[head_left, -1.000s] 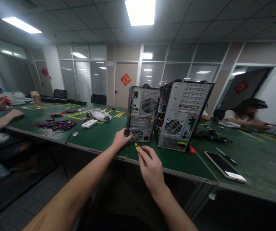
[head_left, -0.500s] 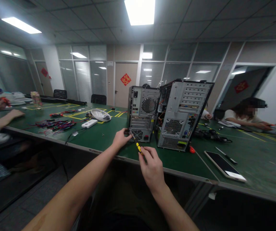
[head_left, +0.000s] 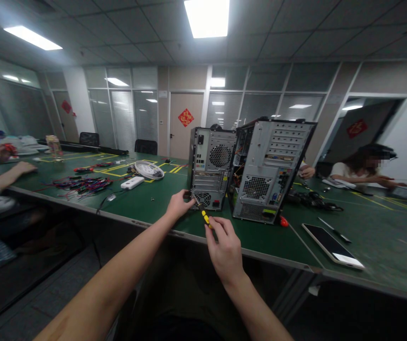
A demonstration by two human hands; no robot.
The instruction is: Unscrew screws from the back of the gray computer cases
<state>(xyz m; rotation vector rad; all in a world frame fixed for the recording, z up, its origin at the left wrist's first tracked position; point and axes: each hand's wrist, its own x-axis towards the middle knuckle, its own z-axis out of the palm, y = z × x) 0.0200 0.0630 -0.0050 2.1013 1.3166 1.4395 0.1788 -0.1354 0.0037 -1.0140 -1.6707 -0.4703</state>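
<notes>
My right hand (head_left: 225, 246) is closed around the handle of a yellow and black screwdriver (head_left: 204, 215). The thin shaft slants up and left to the lower left rear edge of a smaller computer case (head_left: 208, 182), which stands upright. At that same corner, beside the screwdriver's tip, my left hand (head_left: 179, 206) has its thumb and fingers drawn together in a pinch. What lies between those fingertips is hidden. A larger computer case (head_left: 260, 189) stands just to the right, its rear panel also facing me.
On the green table (head_left: 146, 208), left, lie a bundle of wires (head_left: 81, 184), a white plastic device (head_left: 132, 183) and a white round basket (head_left: 149, 169). A phone (head_left: 331, 244), a slim tool (head_left: 334, 230) and black cables (head_left: 313, 201) lie right. Other people sit at both sides.
My hands, the screwdriver and both cases hold nearly the same places. At the right, a co-worker's hand beyond the larger case and the seated person have shifted slightly.
</notes>
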